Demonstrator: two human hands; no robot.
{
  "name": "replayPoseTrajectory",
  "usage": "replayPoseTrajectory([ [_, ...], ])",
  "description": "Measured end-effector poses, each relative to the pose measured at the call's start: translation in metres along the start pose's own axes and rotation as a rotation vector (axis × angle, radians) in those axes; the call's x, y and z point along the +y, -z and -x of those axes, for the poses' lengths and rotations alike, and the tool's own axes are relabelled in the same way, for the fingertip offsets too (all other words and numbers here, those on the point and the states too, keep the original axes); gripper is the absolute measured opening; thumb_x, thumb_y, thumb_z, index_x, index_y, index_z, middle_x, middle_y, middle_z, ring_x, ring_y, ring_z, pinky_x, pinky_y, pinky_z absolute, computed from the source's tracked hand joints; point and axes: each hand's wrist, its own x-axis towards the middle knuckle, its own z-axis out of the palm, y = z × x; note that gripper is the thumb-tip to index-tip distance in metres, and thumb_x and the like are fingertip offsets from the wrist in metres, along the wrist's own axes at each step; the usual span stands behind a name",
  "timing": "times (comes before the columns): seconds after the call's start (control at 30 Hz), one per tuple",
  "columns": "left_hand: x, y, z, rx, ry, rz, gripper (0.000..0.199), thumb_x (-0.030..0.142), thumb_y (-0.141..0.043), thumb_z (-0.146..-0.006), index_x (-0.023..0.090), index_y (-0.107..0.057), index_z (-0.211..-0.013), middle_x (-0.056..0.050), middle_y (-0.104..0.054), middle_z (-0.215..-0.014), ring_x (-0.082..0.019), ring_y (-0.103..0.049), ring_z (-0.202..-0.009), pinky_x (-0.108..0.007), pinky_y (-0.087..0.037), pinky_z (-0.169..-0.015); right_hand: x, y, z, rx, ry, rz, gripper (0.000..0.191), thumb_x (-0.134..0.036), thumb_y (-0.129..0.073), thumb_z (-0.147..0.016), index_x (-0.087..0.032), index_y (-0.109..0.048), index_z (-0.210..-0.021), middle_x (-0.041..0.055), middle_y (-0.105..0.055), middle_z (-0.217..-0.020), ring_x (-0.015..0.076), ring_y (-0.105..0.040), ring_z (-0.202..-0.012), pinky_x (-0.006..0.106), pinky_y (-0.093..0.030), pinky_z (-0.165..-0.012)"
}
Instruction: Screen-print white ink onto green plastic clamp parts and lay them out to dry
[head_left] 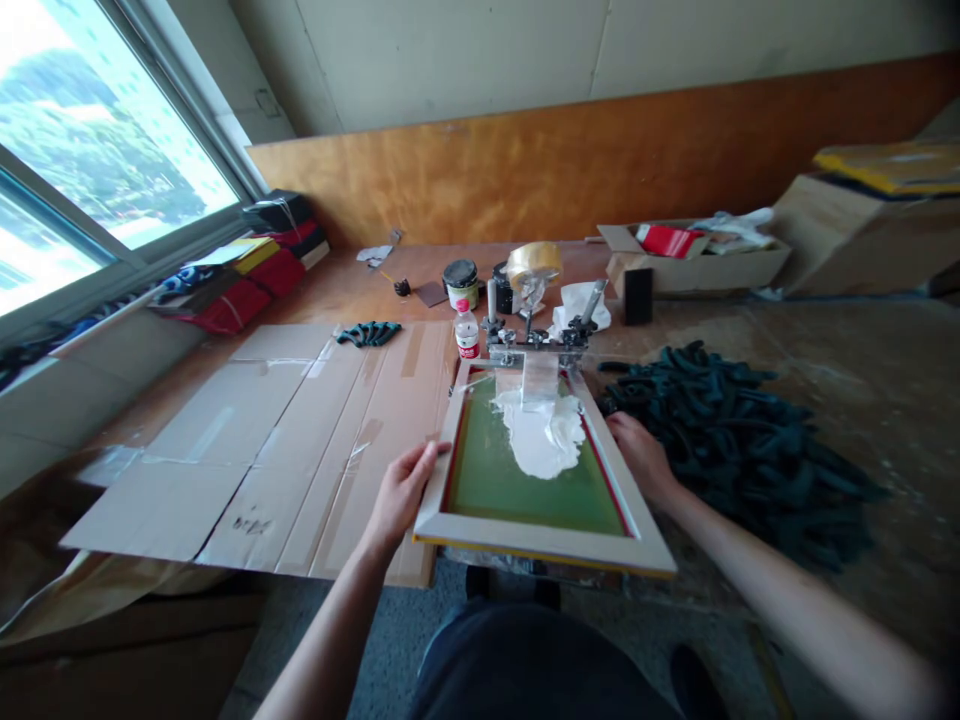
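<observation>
In front of me a screen printing frame (pixel 540 535) with green mesh is clamped at its far end in a metal hinge clamp (pixel 536 345). White ink (pixel 544 450) lies thick on the mesh, with a clear squeegee (pixel 540 383) standing in it. My left hand (pixel 405 490) grips the frame's left edge, thumb on top. Just beyond the right edge, my right hand (pixel 641 455) is curled beside a heap of dark green fabric pieces (pixel 742 440); its fingertips are partly hidden, and I cannot make out what they hold.
Flattened cardboard (pixel 255 450) covers the left of the table, with a short row of dark green pieces (pixel 369 333) on it. Behind the frame stand a bottle (pixel 466 330), an ink tub (pixel 460 283) and a tape roll (pixel 534 262). Cardboard boxes (pixel 705 270) line the back right.
</observation>
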Motion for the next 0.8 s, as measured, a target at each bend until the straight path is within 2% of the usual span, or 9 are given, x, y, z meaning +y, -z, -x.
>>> replayPoseTrajectory([
  [0.07, -0.039, -0.005, 0.003, -0.028, 0.058, -0.084, 0.062, 0.056, -0.06, -0.076, 0.015, -0.061, -0.123, 0.0, -0.063, -0.066, -0.014, -0.056, -0.061, -0.022, -0.042, -0.055, 0.0, 0.016, -0.021, 0.107, -0.032, -0.03, 0.034, -0.026, -0.035, -0.093, -0.018, -0.062, -0.114, 0.0115, -0.06, -0.104, 0.0244, -0.059, -0.092, 0.037, -0.05, -0.079],
  [0.13, -0.07, -0.01, 0.0, -0.03, 0.084, -0.177, 0.066, 0.05, -0.06, -0.078, 0.018, -0.051, -0.135, 0.002, -0.061, -0.065, -0.013, -0.055, -0.061, -0.022, -0.042, -0.057, -0.017, 0.026, -0.046, 0.167, 0.06, -0.045, 0.04, -0.034, -0.051, -0.089, -0.017, -0.054, -0.125, 0.0129, -0.056, -0.117, 0.0263, -0.055, -0.105, 0.037, -0.048, -0.088],
  [0.23, -0.096, -0.014, -0.009, -0.039, 0.091, -0.278, 0.064, 0.045, -0.055, -0.082, 0.02, -0.044, -0.14, 0.003, -0.061, -0.068, -0.013, -0.056, -0.063, -0.022, -0.042, -0.06, -0.056, 0.024, -0.072, 0.036, 0.221, 0.054, 0.047, -0.032, -0.067, -0.078, -0.017, -0.053, -0.121, 0.0121, -0.057, -0.115, 0.0278, -0.052, -0.11, 0.038, -0.046, -0.09],
  [0.33, -0.103, -0.014, -0.012, -0.051, 0.089, -0.306, 0.06, 0.043, -0.053, -0.083, 0.02, -0.046, -0.138, 0.002, -0.063, -0.071, -0.013, -0.057, -0.065, -0.022, -0.043, -0.062, -0.079, 0.01, -0.069, -0.151, 0.232, 0.139, 0.016, -0.023, -0.065, -0.08, -0.017, -0.061, -0.094, 0.0082, -0.062, -0.089, 0.0241, -0.057, -0.089, 0.032, -0.047, -0.074],
  [0.4, -0.104, -0.013, -0.012, -0.046, 0.092, -0.299, 0.058, 0.044, -0.053, -0.083, 0.02, -0.048, -0.136, 0.001, -0.064, -0.072, -0.014, -0.058, -0.066, -0.023, -0.043, -0.062, -0.08, 0.002, -0.051, -0.183, 0.317, 0.129, 0.003, -0.016, -0.058, -0.083, -0.018, -0.06, -0.083, 0.0069, -0.062, -0.082, 0.0215, -0.057, -0.083, 0.03, -0.044, -0.071],
  [0.53, -0.107, -0.013, -0.011, -0.049, 0.095, -0.259, 0.057, 0.044, -0.054, -0.083, 0.02, -0.05, -0.134, 0.0, -0.065, -0.074, -0.015, -0.059, -0.067, -0.023, -0.044, -0.063, -0.065, 0.006, -0.012, -0.2, 0.649, 0.037, 0.021, -0.003, -0.046, -0.08, -0.017, -0.061, -0.082, 0.007, -0.062, -0.082, 0.0197, -0.053, -0.084, 0.029, -0.041, -0.073],
  [0.63, -0.108, -0.013, -0.012, -0.04, 0.097, -0.24, 0.056, 0.044, -0.055, -0.082, 0.02, -0.052, -0.132, 0.0, -0.066, -0.074, -0.015, -0.059, -0.067, -0.023, -0.044, -0.062, -0.06, 0.017, -0.009, -0.279, 0.722, -0.034, 0.016, -0.006, -0.051, -0.079, -0.019, -0.061, -0.077, 0.0041, -0.06, -0.077, 0.0182, -0.052, -0.078, 0.029, -0.04, -0.069],
  [0.7, -0.108, -0.013, -0.012, -0.035, 0.095, -0.223, 0.057, 0.045, -0.056, -0.081, 0.02, -0.052, -0.132, 0.0, -0.065, -0.073, -0.014, -0.058, -0.066, -0.023, -0.044, -0.061, -0.062, 0.018, -0.014, -0.247, 0.659, -0.062, 0.011, -0.01, -0.056, -0.079, -0.019, -0.06, -0.075, 0.0027, -0.06, -0.075, 0.0181, -0.052, -0.078, 0.029, -0.039, -0.07],
  [0.8, -0.106, -0.012, -0.012, -0.041, 0.094, -0.176, 0.06, 0.046, -0.058, -0.08, 0.019, -0.051, -0.133, 0.001, -0.063, -0.069, -0.013, -0.055, -0.062, -0.022, -0.041, -0.057, -0.066, 0.01, -0.01, -0.061, 0.596, -0.06, 0.014, -0.008, -0.052, -0.081, -0.018, -0.062, -0.079, 0.0057, -0.062, -0.08, 0.0203, -0.052, -0.085, 0.033, -0.04, -0.076],
])
